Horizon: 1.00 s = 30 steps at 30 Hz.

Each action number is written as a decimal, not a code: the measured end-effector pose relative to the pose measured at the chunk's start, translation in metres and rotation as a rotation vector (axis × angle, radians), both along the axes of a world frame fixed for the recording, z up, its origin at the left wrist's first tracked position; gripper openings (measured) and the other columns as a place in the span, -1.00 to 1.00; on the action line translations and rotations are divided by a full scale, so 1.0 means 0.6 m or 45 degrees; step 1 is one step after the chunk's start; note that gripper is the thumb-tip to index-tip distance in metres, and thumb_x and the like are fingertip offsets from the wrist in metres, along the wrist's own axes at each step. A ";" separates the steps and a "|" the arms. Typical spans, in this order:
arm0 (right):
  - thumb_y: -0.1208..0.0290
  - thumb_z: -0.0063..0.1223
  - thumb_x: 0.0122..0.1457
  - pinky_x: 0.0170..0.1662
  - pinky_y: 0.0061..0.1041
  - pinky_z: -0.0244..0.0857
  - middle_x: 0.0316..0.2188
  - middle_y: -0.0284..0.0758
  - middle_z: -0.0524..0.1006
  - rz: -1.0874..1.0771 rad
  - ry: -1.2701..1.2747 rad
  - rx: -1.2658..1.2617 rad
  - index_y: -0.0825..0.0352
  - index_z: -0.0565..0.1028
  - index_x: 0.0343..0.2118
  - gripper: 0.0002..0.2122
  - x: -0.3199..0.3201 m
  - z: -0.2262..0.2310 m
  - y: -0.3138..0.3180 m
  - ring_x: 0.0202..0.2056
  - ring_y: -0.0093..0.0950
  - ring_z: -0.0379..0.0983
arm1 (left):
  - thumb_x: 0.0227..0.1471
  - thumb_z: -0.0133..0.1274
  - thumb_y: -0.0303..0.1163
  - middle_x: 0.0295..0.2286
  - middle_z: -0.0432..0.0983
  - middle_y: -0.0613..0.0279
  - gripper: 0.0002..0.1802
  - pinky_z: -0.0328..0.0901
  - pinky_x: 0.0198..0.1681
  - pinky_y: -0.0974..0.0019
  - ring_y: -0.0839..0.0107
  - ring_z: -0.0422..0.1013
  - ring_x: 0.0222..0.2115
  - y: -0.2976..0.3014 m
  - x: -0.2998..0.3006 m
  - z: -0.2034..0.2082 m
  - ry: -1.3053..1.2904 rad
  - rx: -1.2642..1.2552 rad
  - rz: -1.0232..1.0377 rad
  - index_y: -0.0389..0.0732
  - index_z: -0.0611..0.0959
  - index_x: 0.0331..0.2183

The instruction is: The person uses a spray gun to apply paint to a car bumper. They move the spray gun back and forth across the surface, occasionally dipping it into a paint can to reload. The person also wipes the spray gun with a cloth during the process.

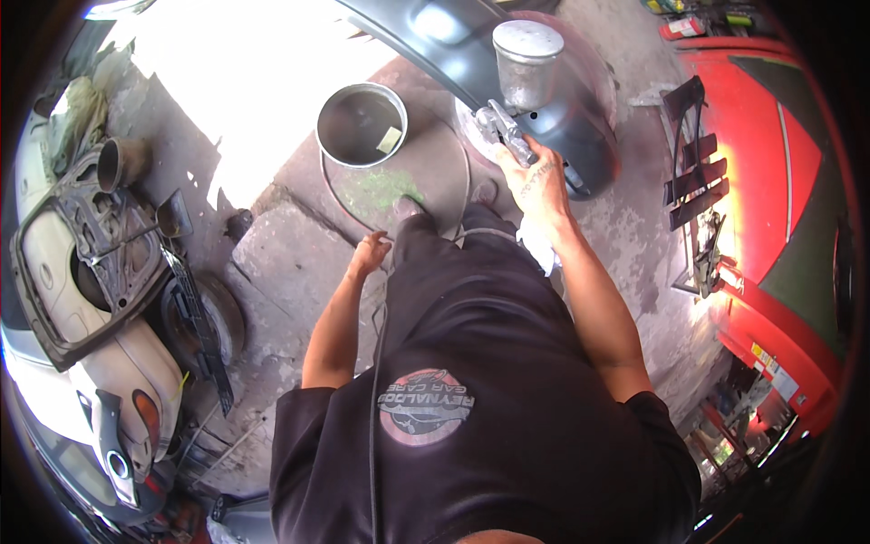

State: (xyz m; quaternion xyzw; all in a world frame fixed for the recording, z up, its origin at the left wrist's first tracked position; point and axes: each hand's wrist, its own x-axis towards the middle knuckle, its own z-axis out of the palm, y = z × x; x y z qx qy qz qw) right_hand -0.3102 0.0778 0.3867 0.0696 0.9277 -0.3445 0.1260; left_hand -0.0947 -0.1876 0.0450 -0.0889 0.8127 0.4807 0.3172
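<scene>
My right hand (541,181) is closed round the handle of a metal spray gun (500,127). A silvery paint cup (527,68) stands on top of the gun. Close beyond it curves a glossy dark blue-grey car body panel (571,136); whether the gun touches it cannot be made out. Something white, like a cloth (537,245), hangs by my right wrist. Beside my left thigh, my left hand (368,254) hangs with loosely bent fingers, seemingly apart and holding nothing. A thin hose (333,201) loops over the floor near it.
A round open bucket (362,125) with a pale patch inside stands ahead of my feet. Car parts, including a door frame (100,263) and a pale bumper (136,381), are piled left. At right are a red car body (752,136) and a dark slatted stand (693,181).
</scene>
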 end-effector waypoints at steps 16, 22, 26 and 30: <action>0.10 0.19 0.16 -0.13 -0.24 0.45 -0.39 0.00 0.67 0.123 0.299 -0.398 0.37 0.65 -0.15 -0.60 -0.256 0.035 -0.163 -0.25 -0.11 0.65 | 0.17 0.17 -0.28 0.20 0.31 -0.19 -0.19 0.28 0.23 0.03 -0.08 0.36 0.15 0.164 -0.254 0.298 0.383 0.296 0.091 -0.04 0.23 0.38; 0.03 0.18 0.11 -0.11 -0.18 0.48 -0.38 -0.03 0.67 0.231 0.406 -0.209 0.28 0.66 -0.12 -0.58 -0.374 0.034 -0.213 -0.24 -0.08 0.64 | 0.14 0.21 -0.32 0.22 0.22 -0.28 -0.21 0.26 0.24 0.01 -0.17 0.30 0.19 0.143 -0.333 0.335 0.358 0.340 0.176 -0.02 0.29 0.34; 0.05 0.17 0.11 -0.09 -0.14 0.49 -0.36 -0.07 0.68 0.286 0.390 -0.062 0.25 0.67 -0.13 -0.60 -0.418 0.052 -0.232 -0.23 -0.07 0.64 | 0.17 0.18 -0.30 0.19 0.26 -0.23 -0.17 0.24 0.24 0.02 -0.12 0.30 0.17 0.139 -0.389 0.343 0.436 0.282 0.226 -0.11 0.21 0.37; 0.06 0.19 0.09 -0.02 -0.14 0.47 -0.33 -0.09 0.68 0.378 0.384 -0.022 0.25 0.68 -0.15 -0.61 -0.445 0.017 -0.267 -0.16 -0.09 0.63 | 0.18 0.16 -0.25 0.19 0.26 -0.21 -0.14 0.19 0.28 0.02 -0.10 0.25 0.21 0.142 -0.440 0.350 0.402 0.213 0.282 -0.16 0.15 0.38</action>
